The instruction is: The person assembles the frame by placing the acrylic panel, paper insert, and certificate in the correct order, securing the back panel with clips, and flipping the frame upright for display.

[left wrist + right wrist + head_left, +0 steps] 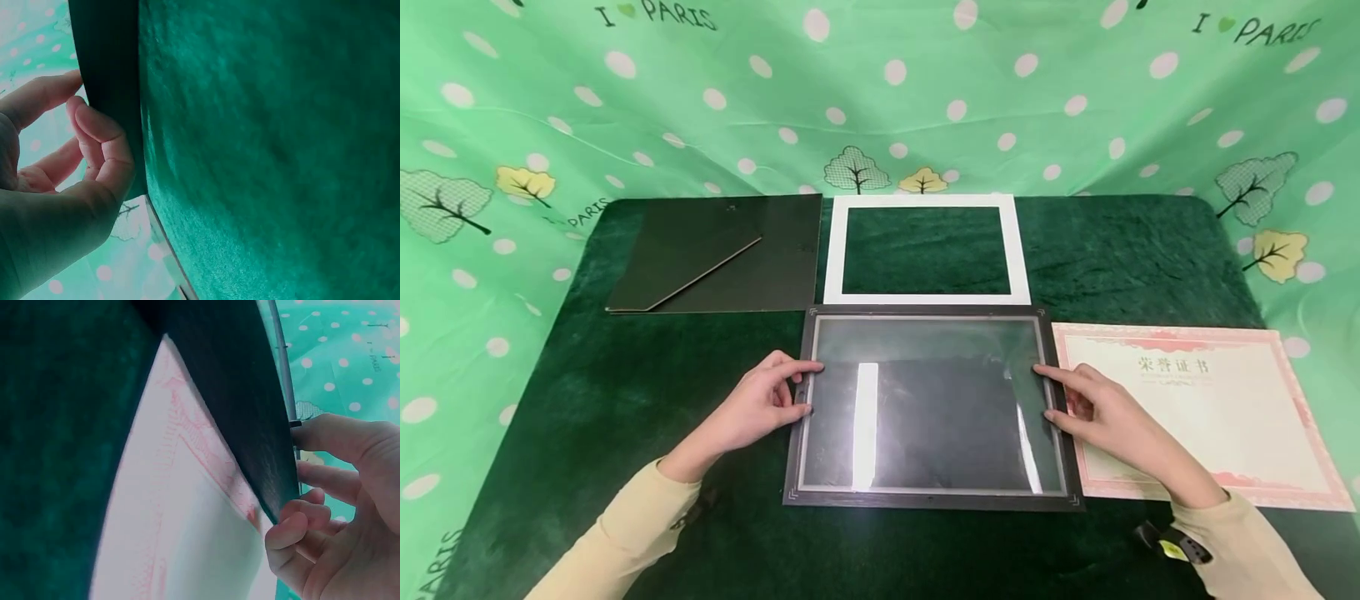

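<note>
In the head view a dark picture frame (931, 502) with a clear, glossy pane (936, 417) lies centrally. My left hand (756, 400) grips its left side, index finger reaching over the border and thumb lower at the edge. On the opposite side, my right hand (1097, 408) holds the border the same way. The left wrist view has the left hand (81, 150) with fingertips at the dark border (109, 81). From the right wrist, the right hand (331, 494) shows fingers bent at the border (244, 394), beside a small tab.
Behind the frame lies a white mat border (1018, 258). A black backing board (737, 287) with a stand leg (707, 273) is at the back left. A pink-edged certificate (1217, 417) lies right, partly under the frame. Dark green cloth (610, 400) covers the table.
</note>
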The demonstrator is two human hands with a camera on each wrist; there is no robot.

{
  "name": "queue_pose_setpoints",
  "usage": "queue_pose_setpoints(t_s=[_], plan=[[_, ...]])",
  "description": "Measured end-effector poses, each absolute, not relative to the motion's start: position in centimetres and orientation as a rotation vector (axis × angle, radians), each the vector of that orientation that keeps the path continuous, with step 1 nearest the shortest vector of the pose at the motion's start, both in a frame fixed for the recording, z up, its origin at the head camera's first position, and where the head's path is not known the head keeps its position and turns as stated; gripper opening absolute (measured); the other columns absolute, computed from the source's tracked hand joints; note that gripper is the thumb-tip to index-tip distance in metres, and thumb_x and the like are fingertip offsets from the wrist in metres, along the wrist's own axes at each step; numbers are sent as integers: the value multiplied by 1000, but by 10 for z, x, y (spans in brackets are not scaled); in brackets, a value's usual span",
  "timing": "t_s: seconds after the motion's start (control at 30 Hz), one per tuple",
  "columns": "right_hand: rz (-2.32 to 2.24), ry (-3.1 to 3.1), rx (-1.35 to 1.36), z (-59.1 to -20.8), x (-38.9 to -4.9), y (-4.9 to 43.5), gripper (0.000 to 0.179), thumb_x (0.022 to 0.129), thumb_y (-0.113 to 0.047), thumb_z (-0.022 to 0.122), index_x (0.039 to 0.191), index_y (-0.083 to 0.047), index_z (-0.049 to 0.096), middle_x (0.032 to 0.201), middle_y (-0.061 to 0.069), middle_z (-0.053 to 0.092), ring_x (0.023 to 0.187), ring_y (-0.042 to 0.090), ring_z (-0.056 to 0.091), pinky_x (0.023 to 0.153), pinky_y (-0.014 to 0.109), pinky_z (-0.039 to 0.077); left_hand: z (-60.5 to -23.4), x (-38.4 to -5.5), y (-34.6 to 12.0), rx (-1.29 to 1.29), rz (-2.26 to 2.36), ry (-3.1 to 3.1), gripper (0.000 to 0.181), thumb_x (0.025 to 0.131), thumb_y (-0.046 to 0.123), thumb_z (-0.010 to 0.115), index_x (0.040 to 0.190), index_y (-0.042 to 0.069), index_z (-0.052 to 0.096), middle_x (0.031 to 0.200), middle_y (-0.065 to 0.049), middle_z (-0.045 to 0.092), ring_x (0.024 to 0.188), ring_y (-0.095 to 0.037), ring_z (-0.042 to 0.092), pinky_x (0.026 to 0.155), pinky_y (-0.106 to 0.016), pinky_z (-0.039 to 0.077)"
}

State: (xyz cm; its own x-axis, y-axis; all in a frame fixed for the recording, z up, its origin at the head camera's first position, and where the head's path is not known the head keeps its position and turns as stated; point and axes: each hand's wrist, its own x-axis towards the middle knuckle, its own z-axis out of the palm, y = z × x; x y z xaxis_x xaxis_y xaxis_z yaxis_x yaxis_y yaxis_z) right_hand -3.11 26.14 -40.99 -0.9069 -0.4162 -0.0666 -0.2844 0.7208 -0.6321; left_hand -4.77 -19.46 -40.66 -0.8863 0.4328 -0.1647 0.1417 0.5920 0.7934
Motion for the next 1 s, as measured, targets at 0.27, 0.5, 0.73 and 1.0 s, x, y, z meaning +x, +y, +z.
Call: queue_pose_setpoints(t_s=[0.27, 0.5, 0.73, 1.0], plan=[[-1063, 2646, -547, -416, -30, 265, 54, 86, -14, 74, 135, -8, 52, 75, -3, 46, 57, 7, 42, 51, 24, 37, -411, -51, -197, 418, 1186, 2444, 50, 82, 1, 76, 128, 12, 59, 104, -11, 44, 78, -18, 56, 68, -26, 53], [-1123, 2604, -543, -418, -32, 265, 54, 87, -13, 73, 136, -10, 50, 71, -3, 46, 53, 6, 41, 50, 24, 36, -413, -53, -199, 426, 1199, 2408, 53, 82, 4, 76, 129, 14, 54, 109, -13, 43, 78, -19, 58, 69, -26, 54], [-1148, 2603, -548, -417, -35, 265, 53, 86, -10, 74, 134, -9, 51, 69, -2, 44, 53, 7, 39, 50, 24, 35, -412, -55, -200, 477, 1182, 2420, 54, 82, 6, 78, 130, 15, 54, 109, -12, 42, 80, -18, 58, 70, -25, 54], [-1195, 2563, -511, -418, -33, 265, 53, 87, -11, 73, 135, -9, 51, 67, -2, 44, 53, 8, 40, 50, 25, 36, -410, -54, -203, 471, 1184, 2390, 53, 82, 9, 78, 130, 14, 55, 109, -12, 43, 81, -19, 59, 72, -26, 54]])
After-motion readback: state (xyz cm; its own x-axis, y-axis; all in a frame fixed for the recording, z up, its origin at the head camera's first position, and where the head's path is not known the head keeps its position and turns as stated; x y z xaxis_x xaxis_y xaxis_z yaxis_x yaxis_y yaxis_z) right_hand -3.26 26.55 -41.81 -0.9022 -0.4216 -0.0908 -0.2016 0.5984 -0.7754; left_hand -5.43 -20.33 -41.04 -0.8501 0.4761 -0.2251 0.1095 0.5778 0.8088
